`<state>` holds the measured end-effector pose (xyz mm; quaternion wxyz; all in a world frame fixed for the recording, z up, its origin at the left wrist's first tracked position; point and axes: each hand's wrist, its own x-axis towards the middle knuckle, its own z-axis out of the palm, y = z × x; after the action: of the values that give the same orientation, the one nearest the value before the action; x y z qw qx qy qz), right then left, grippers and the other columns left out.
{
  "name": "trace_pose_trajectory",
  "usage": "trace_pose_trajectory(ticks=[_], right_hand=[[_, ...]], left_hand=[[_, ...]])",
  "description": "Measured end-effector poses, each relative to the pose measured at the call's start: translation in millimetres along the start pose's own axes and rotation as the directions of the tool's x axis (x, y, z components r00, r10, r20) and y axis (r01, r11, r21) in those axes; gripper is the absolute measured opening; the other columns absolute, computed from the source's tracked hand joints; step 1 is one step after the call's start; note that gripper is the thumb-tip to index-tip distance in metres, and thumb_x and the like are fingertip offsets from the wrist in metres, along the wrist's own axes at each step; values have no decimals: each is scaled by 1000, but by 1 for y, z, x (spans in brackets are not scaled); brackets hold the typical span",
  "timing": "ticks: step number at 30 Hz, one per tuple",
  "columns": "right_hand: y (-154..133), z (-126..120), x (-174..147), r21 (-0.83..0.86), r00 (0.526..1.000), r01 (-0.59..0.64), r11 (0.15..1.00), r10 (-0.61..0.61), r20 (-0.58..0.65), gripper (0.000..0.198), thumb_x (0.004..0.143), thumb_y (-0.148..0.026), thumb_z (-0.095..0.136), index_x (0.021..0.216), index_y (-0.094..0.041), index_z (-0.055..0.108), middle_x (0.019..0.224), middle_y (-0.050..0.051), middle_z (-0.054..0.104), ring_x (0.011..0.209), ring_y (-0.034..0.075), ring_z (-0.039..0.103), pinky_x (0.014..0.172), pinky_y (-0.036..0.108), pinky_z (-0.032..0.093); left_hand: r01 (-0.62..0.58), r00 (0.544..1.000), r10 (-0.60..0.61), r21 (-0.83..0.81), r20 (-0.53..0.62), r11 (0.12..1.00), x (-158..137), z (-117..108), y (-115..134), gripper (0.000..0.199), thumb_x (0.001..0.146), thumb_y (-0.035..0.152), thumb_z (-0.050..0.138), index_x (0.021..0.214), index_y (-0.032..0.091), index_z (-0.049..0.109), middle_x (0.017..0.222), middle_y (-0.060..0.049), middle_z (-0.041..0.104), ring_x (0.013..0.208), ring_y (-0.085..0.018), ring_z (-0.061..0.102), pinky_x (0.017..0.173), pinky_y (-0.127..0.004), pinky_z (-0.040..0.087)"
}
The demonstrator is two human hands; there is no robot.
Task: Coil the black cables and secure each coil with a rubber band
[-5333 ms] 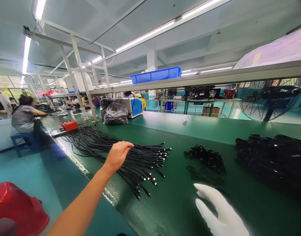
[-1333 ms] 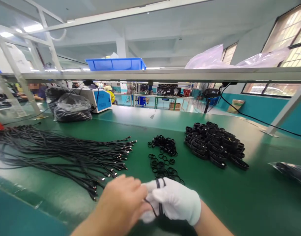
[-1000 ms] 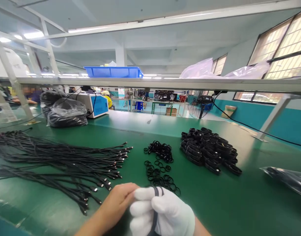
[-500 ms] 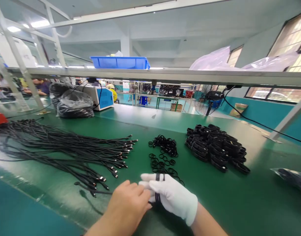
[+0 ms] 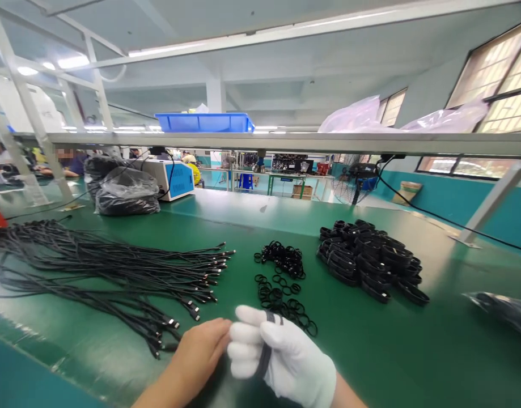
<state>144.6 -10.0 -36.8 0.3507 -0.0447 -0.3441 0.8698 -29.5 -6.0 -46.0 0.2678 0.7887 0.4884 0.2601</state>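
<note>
A black cable is wound as a dark band (image 5: 265, 360) around the fingers of my right hand (image 5: 292, 357), which wears a white glove. Its thumb presses over the loops, and a thin black band also crosses the index finger. Close against those gloved fingertips is my bare left hand (image 5: 204, 347), its fingers bent and held together on the cable, with the tips hidden. Loose black rubber rings (image 5: 294, 309) lie just beyond the gloved hand. To the left, many straight black cables (image 5: 158, 260) with metal plugs are spread on the green bench top (image 5: 362, 351).
A heap of coiled black cables (image 5: 371, 258) lies at the right, near a clear bag (image 5: 504, 310). Behind the straight cables sit a wrapped dark bundle (image 5: 126, 195) and a blue-white machine (image 5: 177, 180). An overhead shelf carries a blue tray (image 5: 204, 123). Other people work far left.
The cable loops have closed into a tighter dark band, and the gloved fingers have curled. My left hand has shifted slightly left and down. The view has tilted up a little.
</note>
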Motion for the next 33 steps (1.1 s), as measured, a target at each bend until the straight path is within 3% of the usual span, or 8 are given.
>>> trace_pose_trajectory(ticks=[4,8,11,17,21,27,30,33], right_hand=[[-12,-8,2,121,945,224,967,-185,-270,32,69,-26,74,94,-15,57,76,0,57,72,13,55,69,28,40],[-13,-18,-2,21,856,186,982,-151,-494,56,66,-29,77,114,-12,53,110,14,62,99,26,60,91,43,40],[-11,-18,-3,-19,839,145,989,-133,-527,58,65,-30,78,114,-11,53,110,15,63,100,28,61,91,45,40],[3,-8,0,-91,916,4,996,-40,-399,39,64,-25,78,96,-11,62,84,6,65,75,15,61,75,31,44],[14,-2,-1,-75,977,-139,987,125,-172,29,70,-32,73,83,-8,64,69,4,58,65,12,55,68,30,43],[29,-11,-6,13,925,-360,933,359,-120,39,63,-31,75,92,-8,61,72,5,61,64,14,59,71,34,43],[32,-18,-4,-8,933,-303,953,295,-206,38,65,-34,72,87,-5,62,69,9,63,61,19,62,63,36,44],[29,-22,-1,0,943,-248,969,241,-231,40,66,-36,70,87,-2,63,72,12,65,63,22,64,60,37,46]], left_hand=[[58,998,-51,404,-27,913,-14,13,4,26,90,19,37,84,23,62,80,-2,68,72,-20,63,60,-26,39],[-40,997,72,691,-17,722,-25,30,21,25,87,14,39,74,23,58,69,-1,65,61,-22,61,55,-29,33],[-109,980,195,723,-37,682,-28,34,27,25,83,8,42,68,22,56,62,0,62,55,-20,58,55,-31,31],[-346,906,418,684,66,642,-20,4,36,14,79,16,58,66,20,54,64,1,61,56,-17,52,56,-30,27],[-413,911,334,523,243,746,3,-34,44,25,70,37,74,71,20,56,68,4,62,64,-15,53,58,-26,30],[-320,901,220,229,374,919,28,-52,32,20,69,31,76,68,20,60,70,6,62,70,-11,55,62,-20,38],[-378,925,343,307,164,873,23,-45,26,7,78,24,68,73,20,64,84,1,65,88,-16,55,83,-29,38],[-429,871,489,418,-44,801,12,-36,24,20,88,13,48,88,22,66,99,-3,64,97,-20,51,87,-36,36]])
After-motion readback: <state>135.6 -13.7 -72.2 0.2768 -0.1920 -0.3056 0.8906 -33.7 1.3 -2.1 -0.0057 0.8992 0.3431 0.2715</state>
